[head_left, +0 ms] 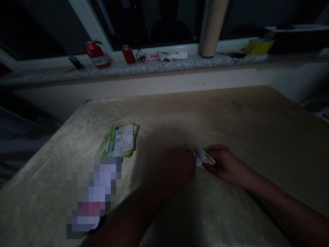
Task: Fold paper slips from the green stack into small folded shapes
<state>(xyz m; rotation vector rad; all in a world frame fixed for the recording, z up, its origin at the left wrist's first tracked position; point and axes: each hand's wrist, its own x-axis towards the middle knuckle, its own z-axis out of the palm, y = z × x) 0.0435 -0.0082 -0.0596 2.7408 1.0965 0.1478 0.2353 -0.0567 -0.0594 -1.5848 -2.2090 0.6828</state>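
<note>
Seeing a red can [96,55], contents hidden, on speckled stone [113,71]; pinching a thin printed card [205,157] in the right hand [224,163] over the table [244,120], being unable to tell the grip of the left hand [181,163]

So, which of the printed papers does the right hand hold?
The small whitish paper with a yellow patch, in the right hand; the overlapping green papers lie apart, farther left.

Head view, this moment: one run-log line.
right hand: holding white printed paper piece | left hand: at its left edge, grip unclear | green-and-white printed paper stack: on beige tabletop, left of hands
</note>
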